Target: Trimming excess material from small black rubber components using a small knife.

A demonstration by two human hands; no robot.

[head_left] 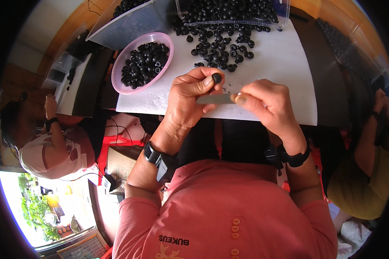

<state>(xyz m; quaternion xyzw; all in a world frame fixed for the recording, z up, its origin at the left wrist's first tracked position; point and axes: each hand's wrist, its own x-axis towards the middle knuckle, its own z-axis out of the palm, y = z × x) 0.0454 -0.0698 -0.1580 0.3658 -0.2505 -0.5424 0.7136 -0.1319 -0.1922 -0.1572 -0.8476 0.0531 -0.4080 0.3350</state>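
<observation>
My left hand [185, 96] is closed, pinching a small round black plastic-looking part [216, 78] between thumb and forefinger. My right hand [269, 104] is wrapped round the end of a knife [215, 99], its flat grey blade blurred and pointing left. The blade lies just below the black part, beside the left hand's lower fingers; whether it touches them I cannot tell. Both hands are above the near part of a white work board [153, 103]. Many loose black parts [220, 52] like the held one are scattered beyond the fingers, some with ring-shaped openings showing.
A pink bowl [116, 82] of black parts stands at the left. Behind are a clear bin [288, 15] spilling such parts and another plastic bin [129, 26]. One person [52, 151] sits at the left, another [358, 181] at the right. Dark crumbs dot the board.
</observation>
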